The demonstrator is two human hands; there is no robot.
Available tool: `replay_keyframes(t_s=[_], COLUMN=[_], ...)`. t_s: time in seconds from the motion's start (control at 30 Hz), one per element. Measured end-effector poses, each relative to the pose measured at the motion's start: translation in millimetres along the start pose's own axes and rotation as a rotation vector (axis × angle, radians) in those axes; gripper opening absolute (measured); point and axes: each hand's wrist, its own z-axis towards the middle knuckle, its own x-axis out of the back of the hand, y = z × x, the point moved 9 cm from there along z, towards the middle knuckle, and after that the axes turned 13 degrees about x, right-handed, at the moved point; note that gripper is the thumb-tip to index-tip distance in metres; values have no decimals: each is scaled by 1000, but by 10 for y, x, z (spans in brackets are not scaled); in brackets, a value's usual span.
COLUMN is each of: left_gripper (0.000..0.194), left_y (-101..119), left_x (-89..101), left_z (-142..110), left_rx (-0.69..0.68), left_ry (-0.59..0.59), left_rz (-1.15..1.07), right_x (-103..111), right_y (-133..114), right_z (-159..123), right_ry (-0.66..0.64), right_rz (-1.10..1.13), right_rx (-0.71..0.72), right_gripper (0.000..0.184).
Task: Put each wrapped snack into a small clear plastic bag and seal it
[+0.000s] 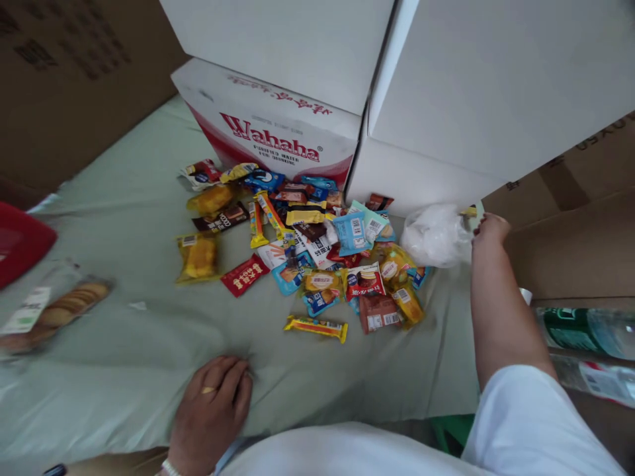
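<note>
My left hand (213, 410), with a ring on one finger, rests palm down on the pale green cloth (149, 344), its fingers lying loosely together. No object shows under it. At the far right, my right hand (491, 228) is closed beside a crumpled white plastic bag (434, 235). A small yellow piece (469, 211) shows at its fingertips; what exactly the fingers grip is hidden. Between my hands lies a heap of wrapped snacks, including a yellow bar (316, 327), a red packet (245, 274), a light blue packet (352, 233) and a yellow-wrapped cake (197, 256).
A white and red Wahaha water carton (278, 135) and large white boxes (496, 86) stand behind the heap. To the left are bagged bread (64, 311) and a red object (22, 244). Plastic bottles (588, 330) lie at right, below brown cardboard (570, 231).
</note>
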Motion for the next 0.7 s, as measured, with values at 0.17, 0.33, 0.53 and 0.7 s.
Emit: replay_keyframes(t_s=[0.17,0.33,0.53,0.7], left_gripper=[10,10,13,15], left_y=[-1,-30,-72,-130], left_x=[9,8,23,64], left_z=[-15,-29,-63,-92], left_rx=[-6,10,90,152], left_ry=[-8,-7,18,46], left_rz=[-25,-56,-88,-145], right_x=[516,60,-373,266], right_y=[-254,-1132,-1176,-1365], right_z=[-362,-495,-376,-374], right_ry=[199,-237,-453,-56], right_rz=[46,-220,-469,48], right_rx=[10,442,240,96], right_gripper=[34,30,11,16])
